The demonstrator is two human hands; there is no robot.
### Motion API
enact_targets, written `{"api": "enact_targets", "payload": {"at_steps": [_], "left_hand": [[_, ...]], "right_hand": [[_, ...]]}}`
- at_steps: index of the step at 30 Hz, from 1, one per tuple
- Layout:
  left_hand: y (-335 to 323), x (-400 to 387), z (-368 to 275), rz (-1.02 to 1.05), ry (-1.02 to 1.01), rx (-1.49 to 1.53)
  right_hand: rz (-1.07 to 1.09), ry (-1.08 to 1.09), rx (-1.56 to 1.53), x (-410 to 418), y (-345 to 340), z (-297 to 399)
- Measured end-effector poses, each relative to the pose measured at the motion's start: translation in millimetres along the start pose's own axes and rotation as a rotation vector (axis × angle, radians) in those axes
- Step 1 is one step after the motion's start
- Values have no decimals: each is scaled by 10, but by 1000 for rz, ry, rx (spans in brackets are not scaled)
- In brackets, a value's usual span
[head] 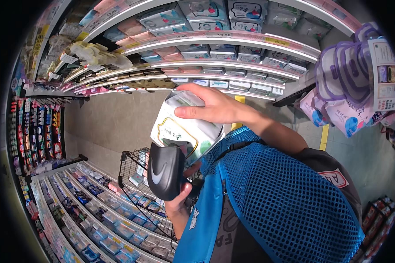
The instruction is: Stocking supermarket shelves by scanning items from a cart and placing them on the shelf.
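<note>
My right hand point(214, 107) grips a white soft plastic pack point(171, 128) from above, its thumb across the near face and its fingers over the top edge. The pack bears writing inside a gold outline, with green leaf prints, and is tilted. Below it, my left hand point(181, 197) is wrapped around a black handheld barcode scanner point(164, 172). The scanner's head overlaps the lower part of the pack from my viewpoint. Whether the two touch, I cannot tell. Part of the left fingers is hidden behind the scanner.
A black wire basket or cart point(135, 164) holding several packs stands below my hands. Shelves of soft packs point(205, 13) rise across the aisle floor point(105, 121). More stocked shelves point(118, 227) lie at lower left. Purple-edged plastic containers point(342, 72) hang at right.
</note>
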State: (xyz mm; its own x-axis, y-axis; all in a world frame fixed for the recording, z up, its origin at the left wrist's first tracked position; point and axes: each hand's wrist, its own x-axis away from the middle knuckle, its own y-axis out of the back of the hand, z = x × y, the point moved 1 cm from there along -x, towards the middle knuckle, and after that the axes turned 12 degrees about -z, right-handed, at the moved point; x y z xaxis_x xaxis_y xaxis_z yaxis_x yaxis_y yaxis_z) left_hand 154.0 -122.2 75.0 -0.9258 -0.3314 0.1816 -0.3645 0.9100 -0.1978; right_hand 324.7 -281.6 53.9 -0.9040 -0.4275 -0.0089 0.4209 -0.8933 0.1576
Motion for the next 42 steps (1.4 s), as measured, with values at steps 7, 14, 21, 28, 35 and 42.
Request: {"api": "enact_targets", "payload": {"at_steps": [7, 14, 21, 28, 35, 42], "left_hand": [[104, -72, -19, -42, 41, 183], [221, -88, 10, -73, 67, 335], [273, -65, 30, 180, -184, -1], [99, -44, -67, 334, -145, -20], [-239, 36, -52, 177, 4, -640], [-199, 17, 58, 191, 242, -316]], "right_hand": [[58, -24, -409, 39, -93, -86], [213, -164, -865, 86, -140, -285], [370, -720, -1264, 335, -217, -467], [339, -550, -1757, 190, -206, -446], [83, -490, -1623, 211, -290, -570], [-177, -316, -1513, 209, -341, -674]]}}
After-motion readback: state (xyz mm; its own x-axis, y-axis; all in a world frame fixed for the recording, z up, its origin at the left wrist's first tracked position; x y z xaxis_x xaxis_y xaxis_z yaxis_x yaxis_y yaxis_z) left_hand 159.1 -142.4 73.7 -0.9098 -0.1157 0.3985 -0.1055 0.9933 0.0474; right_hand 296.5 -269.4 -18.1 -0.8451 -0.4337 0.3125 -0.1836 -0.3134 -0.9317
